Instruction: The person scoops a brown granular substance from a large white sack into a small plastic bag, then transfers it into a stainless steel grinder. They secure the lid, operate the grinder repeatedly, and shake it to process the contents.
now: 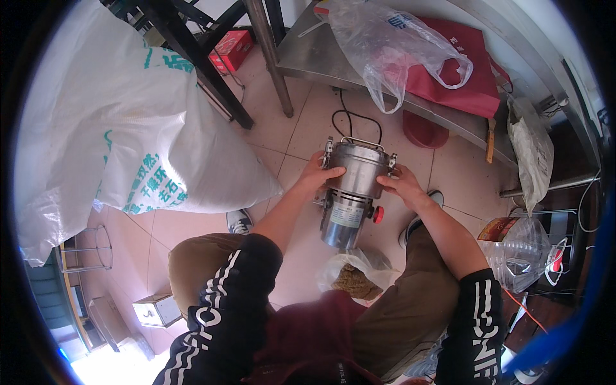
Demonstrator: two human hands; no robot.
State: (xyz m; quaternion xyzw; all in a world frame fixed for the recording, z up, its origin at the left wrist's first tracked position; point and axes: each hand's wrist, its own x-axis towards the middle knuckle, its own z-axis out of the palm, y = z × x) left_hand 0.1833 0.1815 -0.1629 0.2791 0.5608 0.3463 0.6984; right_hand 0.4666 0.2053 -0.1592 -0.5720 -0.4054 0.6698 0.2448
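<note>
A stainless-steel electric grinder (pixel 358 180) with a clamped round lid, a wire handle and a red side knob is held between my two hands over the tiled floor. On the left side of its upper bowl lies my left hand (pixel 323 174), thumb along the metal. My right hand (pixel 403 185) grips the opposite side below the lid clamp. The grinder's black cord (pixel 363 115) loops on the floor beyond it. Nearer to me, between my legs, a clear plastic bag holding brown ground material (pixel 356 281) stands open.
A large white woven sack (pixel 159 134) bulges at left. Ahead is a low metal shelf (pixel 308 57) bearing a plastic bag (pixel 375 43) and a dark red bag (pixel 452 96), with a red basin (pixel 423 130) beneath. A large clear plastic bottle (pixel 519 250) lies at right.
</note>
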